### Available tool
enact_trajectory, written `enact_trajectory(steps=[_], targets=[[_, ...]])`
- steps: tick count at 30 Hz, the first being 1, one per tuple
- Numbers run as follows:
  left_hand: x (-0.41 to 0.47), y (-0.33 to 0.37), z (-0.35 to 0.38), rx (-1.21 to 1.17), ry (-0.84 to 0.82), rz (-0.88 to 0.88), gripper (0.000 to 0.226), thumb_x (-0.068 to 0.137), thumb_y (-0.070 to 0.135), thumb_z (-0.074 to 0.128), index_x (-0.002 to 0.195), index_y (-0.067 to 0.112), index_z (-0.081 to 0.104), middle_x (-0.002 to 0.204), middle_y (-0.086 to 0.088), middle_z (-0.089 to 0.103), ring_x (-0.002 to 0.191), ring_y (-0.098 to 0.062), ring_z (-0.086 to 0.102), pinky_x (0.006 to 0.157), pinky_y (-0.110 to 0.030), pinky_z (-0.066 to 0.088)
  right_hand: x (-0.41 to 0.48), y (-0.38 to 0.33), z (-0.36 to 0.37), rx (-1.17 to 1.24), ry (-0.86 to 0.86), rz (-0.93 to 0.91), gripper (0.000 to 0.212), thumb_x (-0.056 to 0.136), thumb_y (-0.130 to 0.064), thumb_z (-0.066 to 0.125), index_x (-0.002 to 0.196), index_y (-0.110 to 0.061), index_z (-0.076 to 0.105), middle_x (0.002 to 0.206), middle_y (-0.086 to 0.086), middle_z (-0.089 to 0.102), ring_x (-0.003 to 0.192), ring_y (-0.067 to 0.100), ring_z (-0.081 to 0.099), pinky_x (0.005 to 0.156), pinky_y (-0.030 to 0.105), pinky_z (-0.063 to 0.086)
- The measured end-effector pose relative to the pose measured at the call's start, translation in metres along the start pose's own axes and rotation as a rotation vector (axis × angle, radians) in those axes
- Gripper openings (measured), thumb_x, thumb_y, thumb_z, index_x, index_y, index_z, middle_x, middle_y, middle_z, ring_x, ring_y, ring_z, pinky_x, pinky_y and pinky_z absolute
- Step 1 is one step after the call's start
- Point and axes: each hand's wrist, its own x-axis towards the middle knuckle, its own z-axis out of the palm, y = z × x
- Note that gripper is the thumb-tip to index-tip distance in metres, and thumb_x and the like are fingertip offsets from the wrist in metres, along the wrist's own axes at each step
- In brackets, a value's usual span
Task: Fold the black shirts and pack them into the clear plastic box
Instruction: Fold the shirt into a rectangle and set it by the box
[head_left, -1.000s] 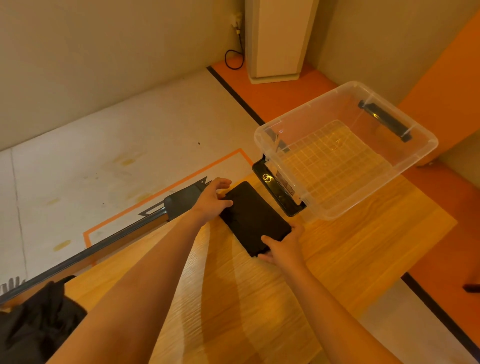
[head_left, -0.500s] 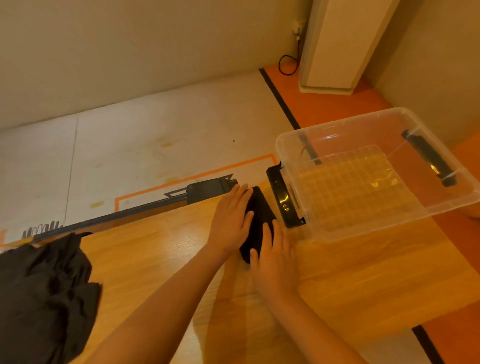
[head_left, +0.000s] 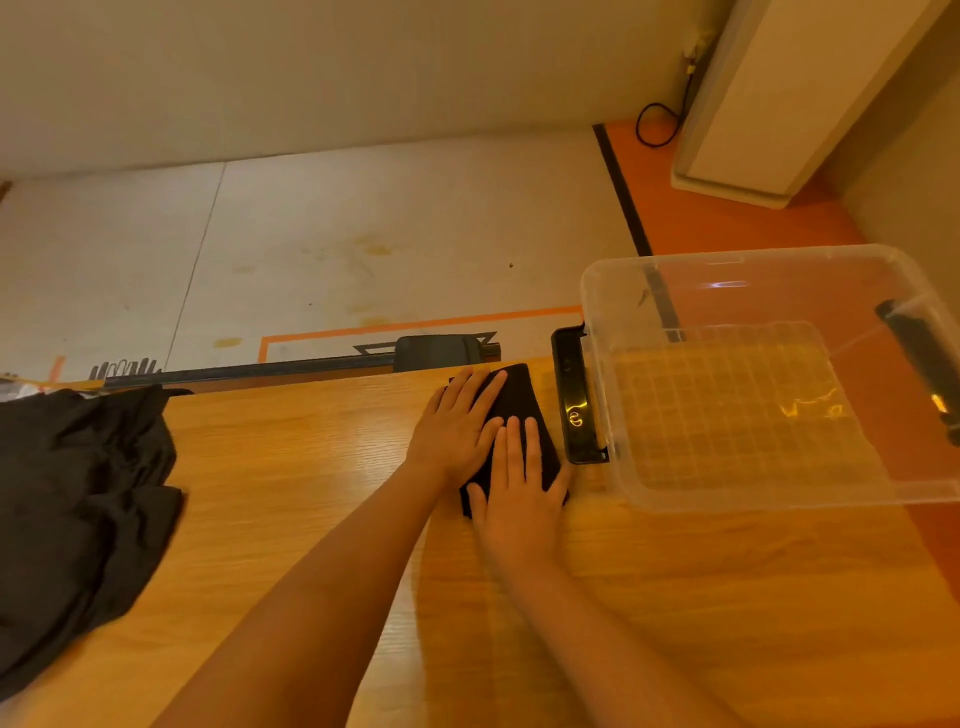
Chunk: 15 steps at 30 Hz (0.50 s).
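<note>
Black folded shirt (head_left: 521, 393) lies on the worktop (head_left: 291, 467) just beside the clear plastic box (head_left: 753, 499), left grip (head_left: 453, 432) and right grip (head_left: 517, 501) pressing it flat with straight fingers; the box looks empty, and the unfolded black pile (head_left: 78, 509) is not yet done.

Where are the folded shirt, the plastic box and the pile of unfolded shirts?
Folded shirt (head_left: 523, 394), head view, its bare far end.
Box (head_left: 753, 253), head view, its far rim.
Shirt pile (head_left: 78, 493), head view, middle of the heap.
</note>
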Motion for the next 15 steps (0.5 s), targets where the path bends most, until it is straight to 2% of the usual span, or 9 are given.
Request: enact_trajectory(steps=[3,6,7,9,10,12,14,15], targets=[[-0.001,0.003,0.001,-0.014,0.003,-0.023,0.056,0.104,0.043,0.023,0.154,0.031,0.003,0.162,0.003,0.008,0.149,-0.017,-0.002,0.122,-0.038,0.003,0.000,0.002,-0.001,0.018,0.003,0.014,0.082,0.085,-0.057,0.056,0.147,-0.012,0.028,0.155,0.011,0.031,0.146,0.030,0.016,0.105,0.061,0.030],[0.004,0.005,-0.005,0.006,-0.040,-0.036,0.057,0.104,0.042,0.026,0.154,0.032,0.002,0.162,0.004,0.007,0.149,-0.018,-0.001,0.122,-0.040,0.004,0.002,0.005,-0.003,0.014,-0.066,0.010,0.082,0.088,-0.062,0.046,0.150,-0.020,0.012,0.159,0.004,0.008,0.144,0.035,-0.007,0.108,0.061,0.026],[0.006,0.006,-0.008,0.016,-0.059,-0.046,0.057,0.104,0.042,0.026,0.154,0.032,0.002,0.163,0.004,0.006,0.149,-0.018,-0.001,0.122,-0.040,0.003,0.002,0.005,-0.004,0.014,-0.073,0.014,0.083,0.087,-0.063,0.047,0.150,-0.021,0.012,0.158,0.004,0.005,0.143,0.035,-0.009,0.108,0.061,0.027],[0.004,0.010,-0.015,0.015,-0.042,-0.084,0.056,0.104,0.040,0.025,0.154,0.030,0.003,0.163,0.002,0.003,0.149,-0.019,-0.006,0.121,-0.039,-0.002,0.003,0.006,-0.006,0.029,-0.037,0.005,0.087,0.077,-0.065,0.061,0.147,-0.021,0.032,0.155,0.007,0.021,0.144,0.037,0.002,0.107,0.059,0.029],[-0.001,0.013,-0.017,-0.016,0.013,-0.115,0.055,0.105,0.039,0.025,0.155,0.029,0.005,0.163,0.001,0.002,0.149,-0.019,-0.007,0.120,-0.038,-0.003,0.003,0.007,-0.008,0.043,-0.017,-0.026,0.090,0.070,-0.065,0.068,0.143,-0.020,0.042,0.153,0.010,0.029,0.143,0.037,0.006,0.109,0.057,0.026],[-0.018,0.022,-0.015,-0.168,0.188,-0.194,0.055,0.104,0.038,0.024,0.155,0.026,0.009,0.163,0.000,0.004,0.150,-0.020,-0.005,0.121,-0.037,-0.001,-0.001,0.011,-0.014,0.054,0.041,-0.134,0.093,0.063,-0.062,0.075,0.140,-0.018,0.047,0.150,0.014,0.039,0.143,0.035,0.012,0.116,0.052,0.013],[-0.044,0.029,-0.007,-0.350,0.334,-0.289,0.059,0.099,0.043,0.020,0.154,0.024,0.009,0.163,0.000,0.006,0.149,-0.018,-0.002,0.122,-0.038,0.003,-0.007,0.016,-0.021,0.060,0.084,-0.265,0.089,0.068,-0.056,0.075,0.141,-0.016,0.044,0.149,0.015,0.040,0.143,0.033,0.017,0.114,0.046,0.006],[-0.060,0.031,-0.002,-0.406,0.370,-0.335,0.060,0.098,0.045,0.017,0.154,0.025,0.005,0.162,0.003,0.003,0.149,-0.015,-0.004,0.122,-0.037,0.003,-0.010,0.018,-0.021,0.054,0.076,-0.310,0.081,0.075,-0.054,0.069,0.142,-0.016,0.044,0.150,0.014,0.039,0.144,0.032,0.015,0.114,0.045,0.005]])
